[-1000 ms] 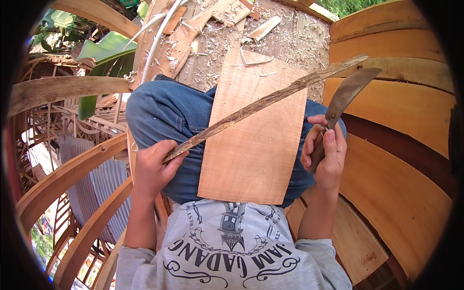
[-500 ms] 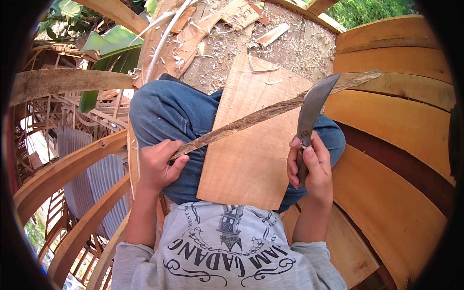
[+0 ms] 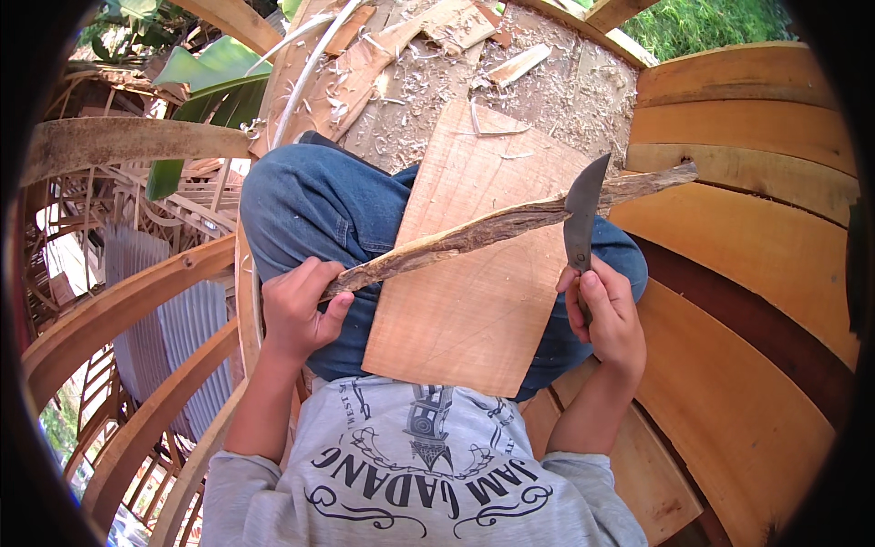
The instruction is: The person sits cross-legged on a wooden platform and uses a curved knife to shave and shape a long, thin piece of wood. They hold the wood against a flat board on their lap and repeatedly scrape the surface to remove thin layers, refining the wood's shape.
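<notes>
Across my lap runs a long, rough strip of wood with dark, bark-like patches, slanting up to the right. My left hand is closed around its near left end. In my right hand is a knife with a broad, curved blade, its handle mostly hidden by my fingers. The blade points away from me and crosses the strip toward its far end; I cannot tell whether the edge is biting into it. Beneath the strip, a smooth, pale wooden board rests over my crossed legs.
Wood shavings and offcuts litter the plank floor ahead. Curved orange-brown planks wall the right side. On the left, curved ribs leave open gaps, with corrugated sheet below and a large green leaf reaching in.
My right hand has shifted slightly right and the knife blade has dropped lower across the strip. The strip has rolled, showing a paler upper edge, and its far end sits lower.
</notes>
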Available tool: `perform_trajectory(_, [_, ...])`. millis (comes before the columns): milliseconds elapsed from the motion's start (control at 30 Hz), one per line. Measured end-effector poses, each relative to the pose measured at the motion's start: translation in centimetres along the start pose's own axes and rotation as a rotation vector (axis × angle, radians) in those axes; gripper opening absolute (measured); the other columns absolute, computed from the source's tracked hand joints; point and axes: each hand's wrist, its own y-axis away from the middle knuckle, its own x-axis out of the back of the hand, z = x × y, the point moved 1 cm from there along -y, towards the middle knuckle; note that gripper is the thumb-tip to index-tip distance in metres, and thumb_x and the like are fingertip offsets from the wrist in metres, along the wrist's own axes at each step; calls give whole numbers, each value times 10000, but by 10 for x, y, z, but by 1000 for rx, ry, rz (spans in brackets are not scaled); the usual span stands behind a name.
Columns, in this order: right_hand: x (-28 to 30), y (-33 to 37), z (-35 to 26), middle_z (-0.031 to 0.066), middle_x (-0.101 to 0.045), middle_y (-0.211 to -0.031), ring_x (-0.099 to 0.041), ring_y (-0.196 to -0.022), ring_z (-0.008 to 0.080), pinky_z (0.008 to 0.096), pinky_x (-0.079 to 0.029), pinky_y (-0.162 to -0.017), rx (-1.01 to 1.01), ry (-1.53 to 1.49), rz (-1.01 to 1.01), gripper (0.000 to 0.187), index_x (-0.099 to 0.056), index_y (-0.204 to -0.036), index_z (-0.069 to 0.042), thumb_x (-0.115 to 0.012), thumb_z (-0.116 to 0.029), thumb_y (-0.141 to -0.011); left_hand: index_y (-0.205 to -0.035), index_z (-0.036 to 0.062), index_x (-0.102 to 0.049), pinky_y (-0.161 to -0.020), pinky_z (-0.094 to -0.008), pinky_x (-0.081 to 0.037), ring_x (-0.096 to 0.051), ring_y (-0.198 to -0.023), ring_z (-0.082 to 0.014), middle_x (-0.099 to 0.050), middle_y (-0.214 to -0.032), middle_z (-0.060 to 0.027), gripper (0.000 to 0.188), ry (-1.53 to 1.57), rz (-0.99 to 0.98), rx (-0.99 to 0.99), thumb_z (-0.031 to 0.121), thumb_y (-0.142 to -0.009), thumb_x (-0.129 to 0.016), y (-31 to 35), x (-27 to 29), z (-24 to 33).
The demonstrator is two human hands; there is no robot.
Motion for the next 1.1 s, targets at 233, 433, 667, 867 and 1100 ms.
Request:
perform_trajectory(233, [10,-7,15,-24,-406,-536,-333,-423,38,193,-261,-389,-4,-182,-162,369,-509,-825,-43,-431,-371,-974,-793,30,-586,-480,-320,-421,-560,-519,-255,-541,-641,-80,267,8,-18,6,288,-860,-580,-3,1,0])
perform_trajectory(433, [7,-20,22,-18,-417,-548,-346,-423,41,193,-282,-390,-3,-248,-224,393,-475,-764,-60,-432,-389,-975,-749,30,-582,-493,-329,-441,-590,-544,-257,-578,-648,-83,123,58,-36,58,123,-829,-570,-10,5,2])
perform_trajectory(667, [-40,-38,23,-22,-429,-555,-387,-465,43,207,-303,-417,246,-23,207,376,-478,-764,-50,-385,-336,-989,-707,20,-550,-491,-369,-422,-573,-538,-313,-548,-602,-137,230,97,-106,122,134,-895,-482,-22,13,2])
perform_trajectory(867, [-44,-46,37,-23,-430,-597,-366,-483,32,187,-295,-431,354,100,445,334,-523,-871,-22,-387,-305,-985,-695,-1,-548,-511,-374,-414,-556,-521,-333,-529,-582,-169,320,296,-163,279,155,-944,-423,-29,16,-1])
perform_trajectory(1100, [-52,-41,41,-27,-454,-613,-368,-549,34,218,-299,-481,338,146,456,120,-573,-881,12,-591,-107,-888,-691,1,-534,-408,-250,-334,-422,-401,-97,-438,-475,-23,434,549,-228,496,283,-985,-385,-36,18,-1])
